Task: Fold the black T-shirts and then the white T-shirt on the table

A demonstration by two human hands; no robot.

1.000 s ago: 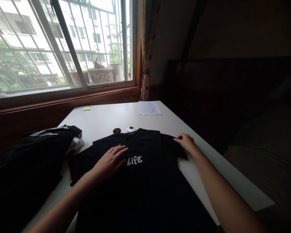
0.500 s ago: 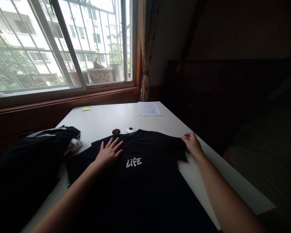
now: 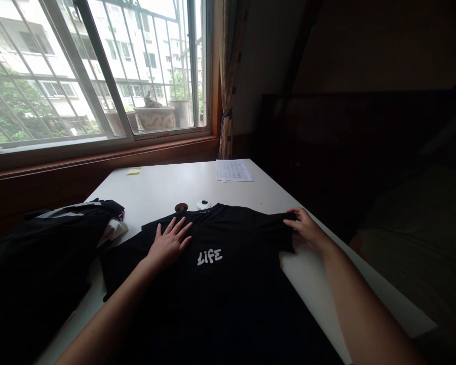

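A black T-shirt [image 3: 235, 294] lies spread over the white table [image 3: 163, 182], its collar pointing away from me and a white printed word across the upper part. My left hand [image 3: 170, 242] rests flat on the shirt near the collar, fingers spread. At the right sleeve, my right hand [image 3: 304, 228] pinches the sleeve's outer edge between thumb and fingers. The shirt's lower part fades into shadow toward me.
Dark clothes [image 3: 61, 243] are heaped on the table's left side. Beyond the collar lie a round brown object [image 3: 181, 207] and a round white one [image 3: 203, 205]. Printed papers [image 3: 234, 171] and a yellow sticky note [image 3: 134, 172] sit farther back, below a barred window [image 3: 137, 66].
My right hand has shifted slightly and its fingers have re-gripped the sleeve edge, which looks pulled a little straighter to the right. The left hand stays flat on the shirt.
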